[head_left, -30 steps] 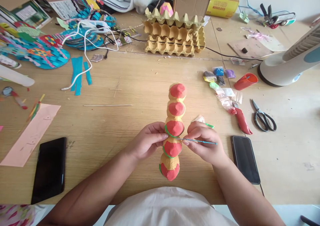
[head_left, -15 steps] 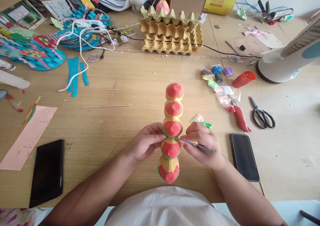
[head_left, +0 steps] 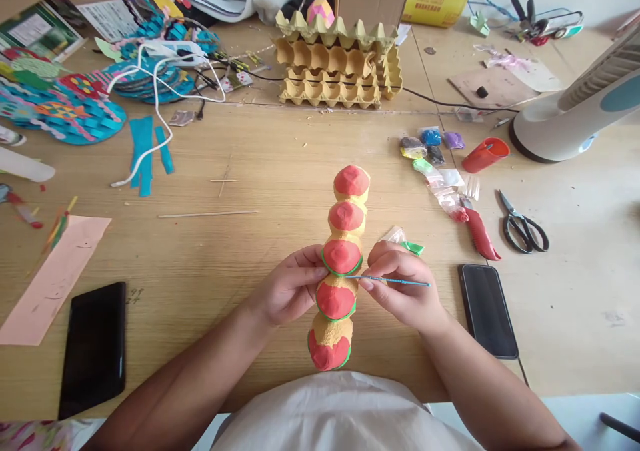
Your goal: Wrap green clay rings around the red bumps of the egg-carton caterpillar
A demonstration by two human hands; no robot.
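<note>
A strip of egg carton cups (head_left: 336, 331) stands out in front of me, its bumps capped in red with yellowish sides. Green edging runs under the three nearest red caps. My left hand (head_left: 295, 283) is closed on the strip's left side near the middle, thumb against it. Between the thumb and fingers of my right hand (head_left: 403, 281) is a thin blue stick tool (head_left: 400, 281). Its tip touches, or nearly touches, the green edge below the third cap. Behind that hand lie a small clear bag and a green piece (head_left: 413, 247).
Scissors (head_left: 524, 223), a red-handled knife (head_left: 481, 232), a red cup (head_left: 486, 154) and a phone (head_left: 488, 311) lie to the right. Stacked egg cartons (head_left: 333, 91) sit at the back. On the left are a black tablet-like device (head_left: 93, 348), pink paper (head_left: 55, 278) and a white cable (head_left: 159, 104).
The carton strip has tilted, its near end swinging left and its far end slightly right. The blue tool has turned closer to level, its tip shifting a little left.
</note>
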